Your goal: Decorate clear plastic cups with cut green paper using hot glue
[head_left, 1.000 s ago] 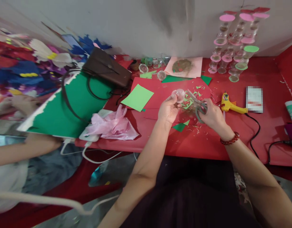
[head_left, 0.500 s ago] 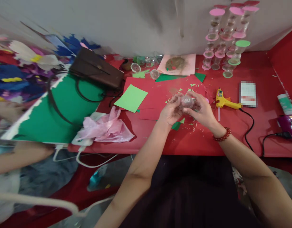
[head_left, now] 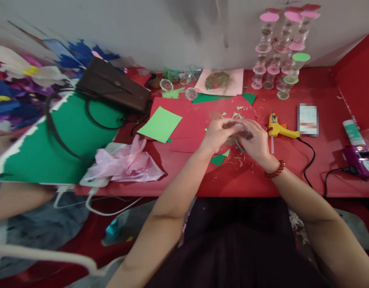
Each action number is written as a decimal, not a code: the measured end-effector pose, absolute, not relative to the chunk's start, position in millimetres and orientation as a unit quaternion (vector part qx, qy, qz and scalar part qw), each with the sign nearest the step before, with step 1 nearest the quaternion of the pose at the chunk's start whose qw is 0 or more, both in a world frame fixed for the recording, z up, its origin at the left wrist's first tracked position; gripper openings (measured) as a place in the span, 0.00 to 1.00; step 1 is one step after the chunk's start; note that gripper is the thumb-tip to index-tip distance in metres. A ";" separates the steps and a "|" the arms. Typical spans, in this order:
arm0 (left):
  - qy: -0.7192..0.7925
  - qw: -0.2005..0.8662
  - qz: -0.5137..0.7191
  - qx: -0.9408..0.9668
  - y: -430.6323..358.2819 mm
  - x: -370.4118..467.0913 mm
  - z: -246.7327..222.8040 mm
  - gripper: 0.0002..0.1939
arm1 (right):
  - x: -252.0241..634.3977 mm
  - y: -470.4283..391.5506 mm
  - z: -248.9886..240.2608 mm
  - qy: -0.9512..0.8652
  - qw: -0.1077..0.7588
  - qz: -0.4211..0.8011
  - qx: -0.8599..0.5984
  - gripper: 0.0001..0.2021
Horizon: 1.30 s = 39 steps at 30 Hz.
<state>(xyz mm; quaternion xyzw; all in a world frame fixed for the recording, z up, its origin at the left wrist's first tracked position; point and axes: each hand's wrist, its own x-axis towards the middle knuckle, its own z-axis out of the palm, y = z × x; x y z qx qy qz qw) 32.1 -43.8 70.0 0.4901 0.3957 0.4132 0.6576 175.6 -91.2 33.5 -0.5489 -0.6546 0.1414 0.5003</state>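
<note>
Both my hands meet over the red sheets near the middle of the table. A small clear plastic cup point(head_left: 244, 131) shows between them, partly covered by fingers. My left hand point(head_left: 217, 135) has its fingers curled against the cup's left side. My right hand point(head_left: 257, 140), with a red bead bracelet at the wrist, wraps round the other side. Light green and dark green paper scraps point(head_left: 218, 160) lie below and around the hands. To the right rests a yellow glue gun point(head_left: 282, 129) with a clear stick.
Stacked clear cups with pink discs point(head_left: 268, 48) stand at the back right. Sand lies on pink paper point(head_left: 237, 78) behind my hands. At left are a green sheet point(head_left: 148, 124), a brown bag point(head_left: 112, 86), pink cloth point(head_left: 127, 162) and another person's arm.
My fingers have closed further over the clear cup, and both hands have turned so that less of it shows. The whole view has shifted slightly.
</note>
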 end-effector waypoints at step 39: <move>0.354 0.678 0.384 0.517 -33.4 21.0 44.2 0.02 | 178.0 -89.7 29.0 -0.667 0.487 0.169 -0.538 0.21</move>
